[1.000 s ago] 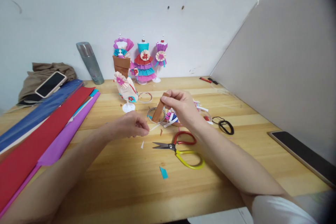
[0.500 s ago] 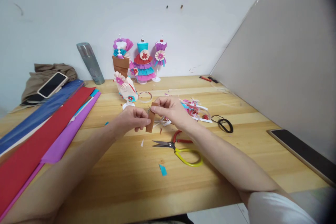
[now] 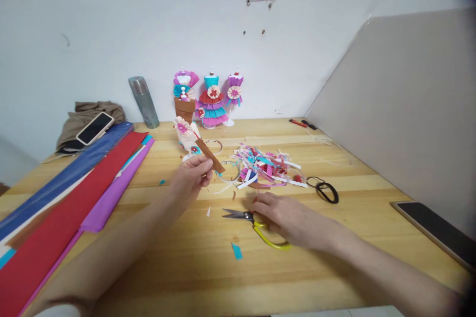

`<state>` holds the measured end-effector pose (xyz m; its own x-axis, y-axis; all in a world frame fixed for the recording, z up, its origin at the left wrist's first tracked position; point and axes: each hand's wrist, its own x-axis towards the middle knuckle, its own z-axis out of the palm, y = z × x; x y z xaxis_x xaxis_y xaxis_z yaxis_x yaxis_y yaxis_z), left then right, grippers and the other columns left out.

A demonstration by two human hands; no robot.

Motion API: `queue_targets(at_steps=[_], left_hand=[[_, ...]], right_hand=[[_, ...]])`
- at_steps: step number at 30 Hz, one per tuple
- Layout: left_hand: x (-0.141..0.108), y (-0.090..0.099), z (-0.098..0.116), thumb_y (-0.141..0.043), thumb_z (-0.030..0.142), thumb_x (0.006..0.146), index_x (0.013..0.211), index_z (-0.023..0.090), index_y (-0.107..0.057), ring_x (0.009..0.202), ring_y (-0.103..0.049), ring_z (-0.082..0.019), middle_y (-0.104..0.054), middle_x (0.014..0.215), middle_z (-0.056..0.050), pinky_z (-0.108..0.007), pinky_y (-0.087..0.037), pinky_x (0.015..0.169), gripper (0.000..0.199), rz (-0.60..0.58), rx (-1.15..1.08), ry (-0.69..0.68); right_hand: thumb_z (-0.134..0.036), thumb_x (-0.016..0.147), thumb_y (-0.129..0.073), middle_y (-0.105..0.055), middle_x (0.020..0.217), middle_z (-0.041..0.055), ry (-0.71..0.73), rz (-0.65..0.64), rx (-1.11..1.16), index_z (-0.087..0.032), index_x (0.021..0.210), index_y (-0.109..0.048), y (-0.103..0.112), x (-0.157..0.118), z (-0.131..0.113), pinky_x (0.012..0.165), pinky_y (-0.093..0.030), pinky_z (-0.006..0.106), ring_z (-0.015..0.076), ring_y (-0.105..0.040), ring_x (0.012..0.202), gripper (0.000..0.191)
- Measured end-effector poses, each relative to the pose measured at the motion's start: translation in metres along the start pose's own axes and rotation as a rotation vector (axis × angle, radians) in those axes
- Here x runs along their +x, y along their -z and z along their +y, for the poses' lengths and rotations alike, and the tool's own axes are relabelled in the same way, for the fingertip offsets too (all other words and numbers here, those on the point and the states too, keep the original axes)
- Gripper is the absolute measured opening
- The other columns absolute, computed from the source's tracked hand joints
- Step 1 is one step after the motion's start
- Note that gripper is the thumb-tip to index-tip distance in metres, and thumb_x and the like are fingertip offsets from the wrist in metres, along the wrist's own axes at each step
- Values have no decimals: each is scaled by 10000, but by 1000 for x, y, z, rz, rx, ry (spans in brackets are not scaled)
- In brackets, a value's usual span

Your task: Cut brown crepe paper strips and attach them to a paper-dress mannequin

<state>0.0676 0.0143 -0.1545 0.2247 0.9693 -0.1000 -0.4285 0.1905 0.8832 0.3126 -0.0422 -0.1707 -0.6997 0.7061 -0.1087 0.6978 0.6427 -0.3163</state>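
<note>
My left hand (image 3: pixel 194 174) pinches a folded strip of brown paper (image 3: pixel 210 155) between thumb and fingers, above the table. My right hand (image 3: pixel 286 215) is over the scissors (image 3: pixel 243 215), fingers curled on the red handle, which it mostly hides. The yellow handle shows below the palm, and the blades lie slightly apart, pointing left. Beyond my left hand stands a small dress form (image 3: pixel 185 109) with a brown paper top and a pale skirt with paper flowers. A scrap of blue paper (image 3: pixel 236 251) lies nearer to me.
Several other dress forms (image 3: pixel 211 99) stand against the wall. A pile of paper scraps (image 3: pixel 264 163) lies behind my right hand, beside tape rolls (image 3: pixel 231 172) and a black hair tie (image 3: pixel 327 192). Coloured paper sheets (image 3: pixel 85 198) lie left, a bottle (image 3: pixel 144 104) behind, a phone (image 3: pixel 427 228) right.
My right hand has let go of the brown strip and moved down and right onto the scissors. My left hand keeps the strip, now tilted the other way. The view has shifted.
</note>
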Motion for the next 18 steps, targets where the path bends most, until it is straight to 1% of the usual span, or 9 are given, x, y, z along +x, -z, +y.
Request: queue_targets(at_steps=[2, 5, 8, 10, 13, 14, 15, 16, 18], left_hand=[[-3, -5, 0, -864, 303, 526, 612, 126, -620, 462, -435, -45, -548, 541, 18, -153, -278, 386, 313, 30, -35, -12], [-8, -15, 0, -859, 300, 524, 589, 132, -581, 450, -420, -47, -509, 510, 31, -155, -263, 383, 331, 81, -60, 4], [-11, -24, 1, -850, 280, 547, 609, 133, -561, 467, -421, -45, -501, 528, 35, -148, -264, 397, 329, 106, -91, 19], [-12, -29, 3, -841, 253, 566, 637, 132, -558, 493, -442, -45, -517, 574, 33, -146, -268, 408, 317, 114, -122, 22], [-11, -36, 7, -819, 221, 603, 688, 136, -570, 526, -474, -51, -547, 624, 29, -146, -293, 429, 277, 136, -166, 27], [-9, -38, 7, -808, 213, 619, 710, 136, -580, 536, -485, -53, -559, 638, 26, -148, -309, 441, 257, 147, -175, 26], [-8, -40, 8, -798, 207, 637, 728, 136, -589, 548, -494, -56, -571, 652, 23, -152, -325, 455, 238, 158, -180, 24], [-6, -42, 8, -789, 202, 653, 742, 136, -596, 559, -503, -58, -580, 665, 20, -156, -340, 470, 222, 169, -181, 22], [-1, -47, 7, -782, 199, 675, 750, 134, -605, 583, -516, -63, -593, 689, 14, -167, -360, 495, 203, 181, -177, 19]], right_hand=[[-62, 793, -503, -599, 1214, 165, -44, 0, -31, -169, 1299, -558, -14, -5, 2, 914, -492, 403, 281, -597, 1107, 520], [-67, 792, -485, -585, 1202, 176, -52, 22, -48, -169, 1350, -525, -23, -8, 2, 933, -484, 457, 297, -585, 1103, 570], [-62, 790, -473, -589, 1187, 167, -40, 56, 5, -193, 1347, -528, -23, -9, 3, 921, -482, 452, 288, -590, 1081, 575], [-86, 796, -495, -612, 1122, 149, -39, 106, 111, -205, 1291, -563, -22, -12, 5, 888, -487, 427, 274, -599, 1023, 514], [-197, 836, -556, -621, 972, 105, -81, 246, 394, -215, 1150, -603, -19, -17, 13, 772, -491, 368, 231, -591, 862, 318], [-255, 848, -580, -610, 929, 90, -107, 306, 535, -216, 1102, -598, -18, -18, 16, 718, -485, 345, 212, -577, 805, 258], [-321, 853, -602, -597, 897, 75, -136, 361, 700, -219, 1076, -581, -16, -19, 19, 656, -470, 321, 191, -560, 747, 246], [-392, 849, -622, -588, 877, 62, -162, 410, 880, -224, 1079, -554, -15, -19, 21, 595, -443, 297, 169, -539, 690, 292], [-510, 804, -672, -592, 873, 49, -203, 475, 1204, -243, 1147, -499, -13, -18, 24, 513, -372, 259, 131, -495, 606, 467]])
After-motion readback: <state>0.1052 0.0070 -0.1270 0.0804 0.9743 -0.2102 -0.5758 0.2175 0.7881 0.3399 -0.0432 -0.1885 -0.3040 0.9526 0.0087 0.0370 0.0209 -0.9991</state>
